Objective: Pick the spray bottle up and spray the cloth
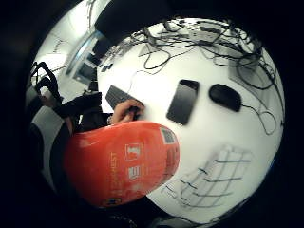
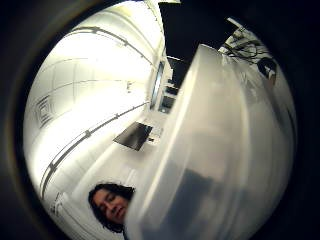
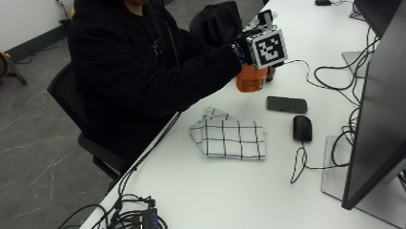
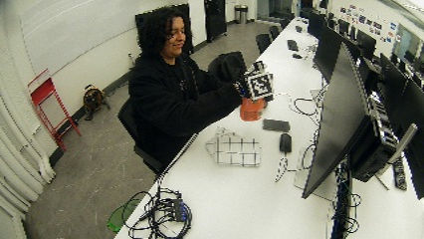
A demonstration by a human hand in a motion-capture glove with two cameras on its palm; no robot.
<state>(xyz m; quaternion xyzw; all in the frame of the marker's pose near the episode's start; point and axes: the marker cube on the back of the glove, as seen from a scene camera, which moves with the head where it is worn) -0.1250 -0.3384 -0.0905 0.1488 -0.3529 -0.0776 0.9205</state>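
An orange spray bottle (image 3: 250,80) with a whitish spray head stands upright over the white table's (image 3: 209,191) near edge. My gloved right hand (image 3: 244,47) grips its upper part. Whether its base touches the table I cannot tell. In the little finger side palm view the orange body (image 1: 118,164) fills the space close to the palm, and in the thumb side palm view the translucent spray head (image 2: 225,150) does the same. The white cloth (image 3: 229,139) with a black grid lies crumpled on the table, a short way in front of the bottle. My bare left hand (image 1: 126,111) rests on the table beyond the bottle.
A black phone (image 3: 287,104) and a black mouse (image 3: 302,128) lie just past the cloth, toward a large monitor (image 3: 380,119). Cables trail around the monitor's foot, and a cable bundle (image 3: 126,214) sits at the near table corner. A dark keyboard (image 1: 116,95) lies by the left hand.
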